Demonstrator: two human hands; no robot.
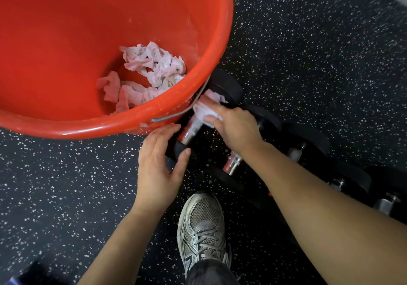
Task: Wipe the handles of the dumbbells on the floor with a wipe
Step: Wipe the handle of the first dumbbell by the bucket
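Several black dumbbells with chrome handles lie in a row on the speckled floor. The nearest one [190, 130] sits beside the red bucket, its far head [226, 84] partly behind the rim. My right hand [235, 126] presses a white wipe [206, 108] around the upper part of its handle. My left hand [158, 163] grips the near black head [176, 154] of the same dumbbell, thumb on its face. A second dumbbell handle [232, 163] shows under my right forearm. More handles [296, 152] lie further right, partly hidden.
A large red bucket [211, 48] with a wire handle fills the upper left and holds several crumpled used wipes [149, 73]. My grey sneaker [202, 229] stands just below the dumbbells. Black speckled rubber floor [319, 64] stretches on all sides.
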